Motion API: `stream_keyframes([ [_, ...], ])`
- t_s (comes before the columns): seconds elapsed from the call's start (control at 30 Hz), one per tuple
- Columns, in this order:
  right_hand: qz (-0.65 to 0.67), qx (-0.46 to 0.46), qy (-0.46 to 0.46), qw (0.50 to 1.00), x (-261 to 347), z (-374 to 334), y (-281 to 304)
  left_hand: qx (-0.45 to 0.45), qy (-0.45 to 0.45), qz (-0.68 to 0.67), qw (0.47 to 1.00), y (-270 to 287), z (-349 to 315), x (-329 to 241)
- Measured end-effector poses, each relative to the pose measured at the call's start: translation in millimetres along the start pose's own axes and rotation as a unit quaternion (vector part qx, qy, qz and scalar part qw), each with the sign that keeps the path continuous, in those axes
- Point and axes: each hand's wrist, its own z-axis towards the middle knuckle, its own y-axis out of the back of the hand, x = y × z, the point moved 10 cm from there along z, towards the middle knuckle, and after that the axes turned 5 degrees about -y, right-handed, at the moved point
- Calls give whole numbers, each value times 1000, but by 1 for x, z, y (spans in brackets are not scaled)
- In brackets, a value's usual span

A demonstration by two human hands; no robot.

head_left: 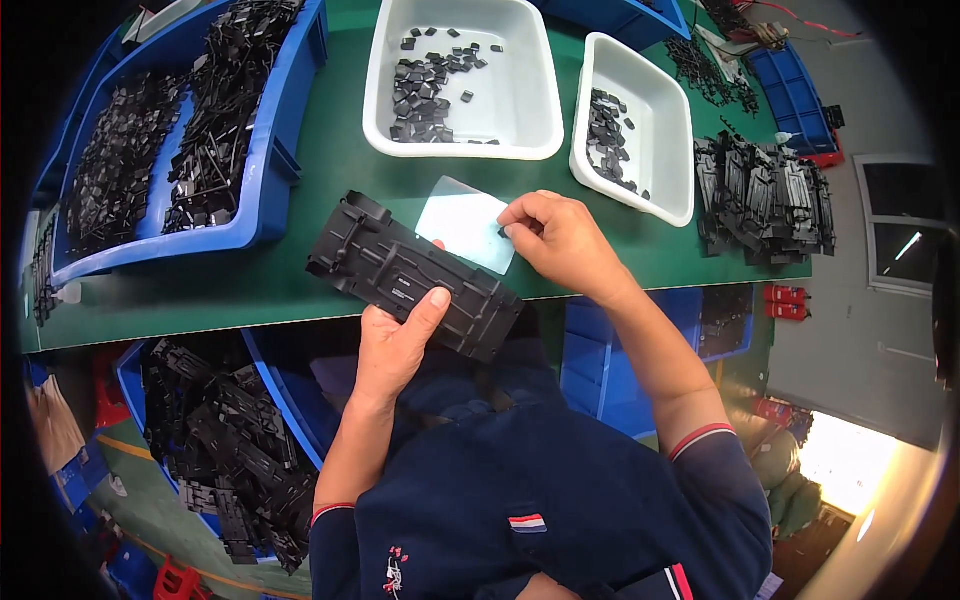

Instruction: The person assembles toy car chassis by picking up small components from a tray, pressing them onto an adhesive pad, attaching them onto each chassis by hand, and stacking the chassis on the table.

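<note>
My left hand (398,340) grips a long black plastic frame part (410,275) by its near edge, thumb on top, holding it tilted over the front edge of the green table (330,190). My right hand (560,240) pinches a small black piece at its fingertips, just over a pale translucent sheet (462,228) that lies on the table behind the frame part.
Two white trays (535,100) (680,120) hold small black pieces at the back. A blue bin (265,190) of black parts stands at left, a stack of black frames (765,200) at right. Another blue bin (225,440) of frames sits below the table.
</note>
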Motion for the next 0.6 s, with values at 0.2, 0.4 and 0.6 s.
stream_keyframes([
  [0.2, -114, -51, 54, 991, 12, 0, -2, 3, 22, 8, 1000, -1, 0, 3],
  [0.4, -164, -82, 85, 979, 19, -4, -2, 4, 26, 3, 1000, 0, 0, 5],
  [0.6, -93, -147, 129, 976, 24, -20, 15, -3, 12, -3, 1000, -1, 0, 1],
])
